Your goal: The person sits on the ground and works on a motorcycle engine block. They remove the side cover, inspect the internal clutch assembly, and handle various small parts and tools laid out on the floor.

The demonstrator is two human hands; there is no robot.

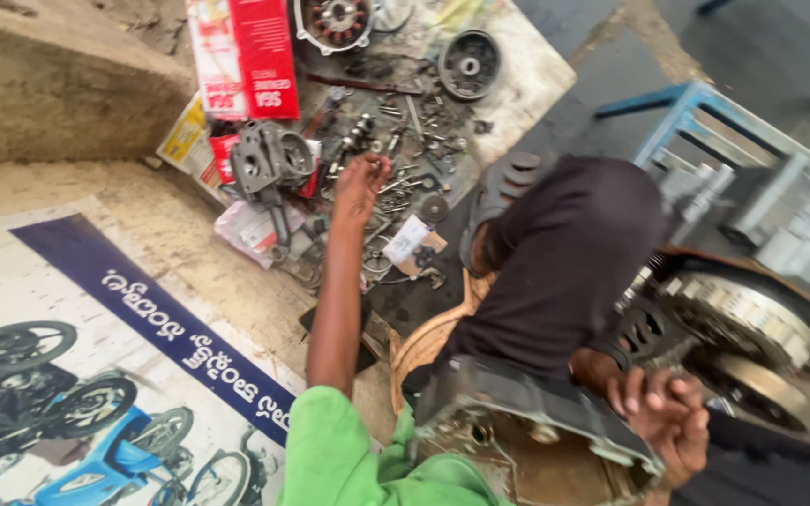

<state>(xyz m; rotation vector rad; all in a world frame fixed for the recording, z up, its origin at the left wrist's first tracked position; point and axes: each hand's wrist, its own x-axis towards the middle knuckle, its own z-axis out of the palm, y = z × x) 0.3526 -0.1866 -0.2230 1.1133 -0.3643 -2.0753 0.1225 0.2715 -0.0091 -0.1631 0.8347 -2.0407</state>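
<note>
From the head view, my left hand (360, 183) reaches into the scattered bolts (405, 159), fingers curled narrow; whether they hold one, I cannot tell. My right hand (665, 412) grips the engine case (527, 426). Best to pick slowly, case steadied. Dusty concrete floor (189, 234), motorcycle poster (96, 375) spread alongside.

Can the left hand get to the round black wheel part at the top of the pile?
Probably yes. The left hand hovers over the small metal parts, and the round black wheel part lies just beyond, uncovered, nothing between them.
</note>
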